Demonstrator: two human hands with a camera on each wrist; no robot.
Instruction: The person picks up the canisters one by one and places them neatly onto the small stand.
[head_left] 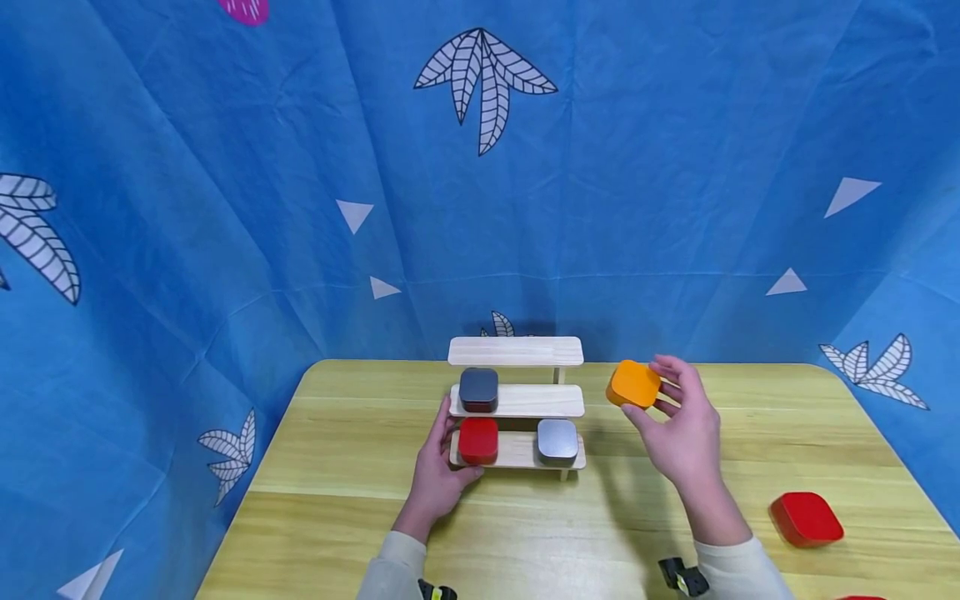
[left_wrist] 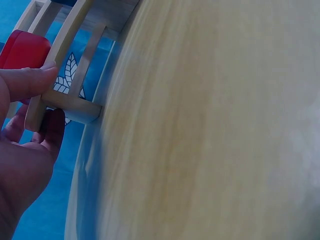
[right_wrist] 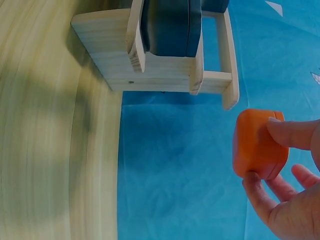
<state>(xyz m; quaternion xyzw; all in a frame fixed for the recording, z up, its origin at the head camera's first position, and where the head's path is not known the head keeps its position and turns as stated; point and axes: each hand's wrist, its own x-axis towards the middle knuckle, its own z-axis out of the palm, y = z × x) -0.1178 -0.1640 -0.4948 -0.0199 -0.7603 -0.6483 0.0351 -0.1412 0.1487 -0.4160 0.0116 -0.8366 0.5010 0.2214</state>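
A wooden three-tier rack (head_left: 517, 402) stands towards the back of the table. My left hand (head_left: 437, 481) grips the left end of its lowest shelf, thumb at the front edge and fingers behind and under it in the left wrist view. Beside that thumb sits a red rounded box (head_left: 478, 441); a silver box (head_left: 557, 442) occupies the same shelf's right end. On the middle shelf's left end is a dark blue box (head_left: 478, 390). To the right of the rack, my right hand (head_left: 686, 421) pinches an orange rounded box (right_wrist: 258, 144) between thumb and fingers, held up off the table.
Another red box (head_left: 807, 519) lies on the wooden table (head_left: 337, 450) at the right, and part of one more red thing (head_left: 861, 597) shows at the bottom edge. A blue patterned cloth (head_left: 645, 183) hangs behind and at both sides of the table.
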